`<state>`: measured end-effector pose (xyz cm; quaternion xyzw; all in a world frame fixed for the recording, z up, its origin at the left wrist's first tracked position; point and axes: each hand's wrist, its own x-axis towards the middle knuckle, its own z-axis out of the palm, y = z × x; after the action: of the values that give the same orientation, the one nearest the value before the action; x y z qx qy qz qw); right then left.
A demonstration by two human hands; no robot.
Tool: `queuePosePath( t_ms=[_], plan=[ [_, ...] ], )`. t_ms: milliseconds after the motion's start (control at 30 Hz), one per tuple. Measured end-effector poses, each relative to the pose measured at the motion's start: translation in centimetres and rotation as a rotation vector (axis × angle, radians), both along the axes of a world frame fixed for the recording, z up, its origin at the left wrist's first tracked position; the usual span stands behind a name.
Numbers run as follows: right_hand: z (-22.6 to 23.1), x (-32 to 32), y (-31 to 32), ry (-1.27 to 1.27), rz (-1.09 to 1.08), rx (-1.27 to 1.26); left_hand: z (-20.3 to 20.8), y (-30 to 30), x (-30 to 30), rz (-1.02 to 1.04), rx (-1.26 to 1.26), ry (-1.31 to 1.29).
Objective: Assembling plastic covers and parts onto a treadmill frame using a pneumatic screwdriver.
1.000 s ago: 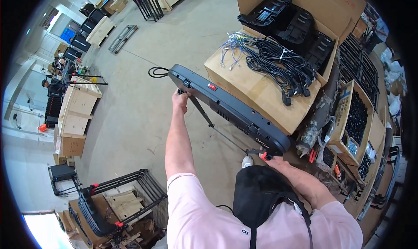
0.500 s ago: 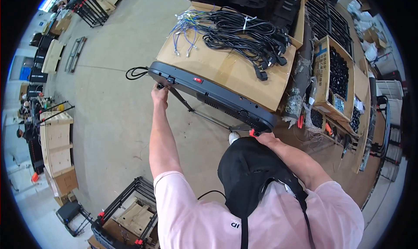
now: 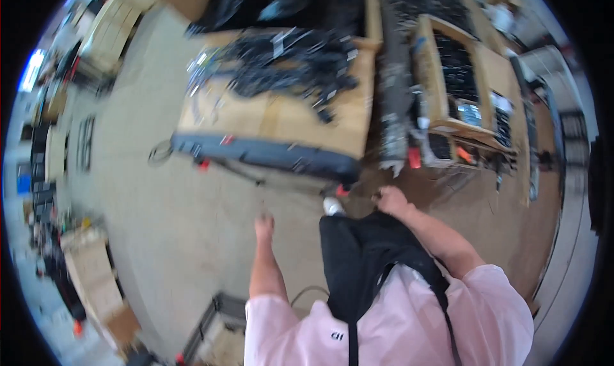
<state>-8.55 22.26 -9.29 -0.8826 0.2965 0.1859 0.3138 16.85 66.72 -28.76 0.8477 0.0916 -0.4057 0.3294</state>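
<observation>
A long black housing with a red switch lies along the near edge of a cardboard-covered surface, with red-tipped parts under its ends. Both my hands are apart from it. My left hand is closed over the floor, below the housing; a thin, blurred sliver shows above its fingers. Beyond the housing's right end my right hand is closed as well, with a small dark thing at its fingertips that I cannot make out. Bundled black power cables and thin wires lie on the cardboard, smeared by motion.
To the right stand an open box of small black parts and a long wrapped roll. Wooden crates stand on the left. A black frame is near my left side. A looped cable hangs off the housing's left end.
Both hands have come off the housing; my left hand has moved down and right, away from its left end. The view has turned, and the housing and cables now appear farther left.
</observation>
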Motion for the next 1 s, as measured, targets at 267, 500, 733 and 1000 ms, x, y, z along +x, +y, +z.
queuePosePath(
  t_ms=[267,500,733,1000],
  plan=[
    [-1.6,-16.5,-3.3,0.431,-0.275,0.113,1.4,2.0,-18.1,-0.712,-0.428,0.319],
    [1.0,-25.4,-9.8,0.277,-0.499,0.284,8.2,-18.6,-18.0,-0.459,-0.147,0.107],
    [0.5,-37.0,-18.6,-0.027,-0.543,0.196,7.5,-37.9,-22.3,-0.693,-0.185,-0.113],
    [5.0,-55.1,-30.4,-0.143,-0.901,0.089,22.6,-62.9,-35.8,-1.214,-0.407,-0.402]
  ],
)
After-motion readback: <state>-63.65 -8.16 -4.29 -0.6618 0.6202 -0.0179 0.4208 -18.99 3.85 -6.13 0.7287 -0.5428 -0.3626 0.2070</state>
